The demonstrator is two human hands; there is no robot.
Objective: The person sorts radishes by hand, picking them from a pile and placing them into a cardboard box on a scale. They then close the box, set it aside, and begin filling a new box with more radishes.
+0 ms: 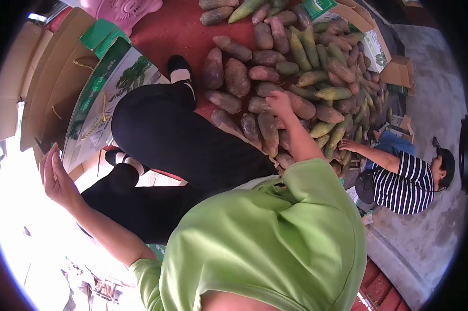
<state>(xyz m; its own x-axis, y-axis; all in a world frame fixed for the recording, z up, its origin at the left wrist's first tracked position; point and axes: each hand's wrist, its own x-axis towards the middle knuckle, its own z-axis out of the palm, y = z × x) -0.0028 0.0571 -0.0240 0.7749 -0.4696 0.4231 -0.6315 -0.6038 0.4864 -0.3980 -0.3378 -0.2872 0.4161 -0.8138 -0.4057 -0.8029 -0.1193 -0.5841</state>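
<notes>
Over the large heap of oblong vegetables, some brownish-red and some yellow-green, is my right hand (279, 102). Its fingers are curled down at one brownish vegetable (260, 105), and another brownish vegetable (302, 107) lies against its other side. At the far left my left hand (57, 179) is raised beside an open carton (117, 78) with green and white print and a yellow cord handle. The left fingertips are drawn together at a small dark thing; I cannot tell what it is.
A co-worker in a striped top (402, 181) reaches into the heap from the right. More printed cartons (375, 49) stand at the heap's far edge. The vegetables lie on a red floor covering (177, 31). A pink plastic stool (122, 11) is at the top left.
</notes>
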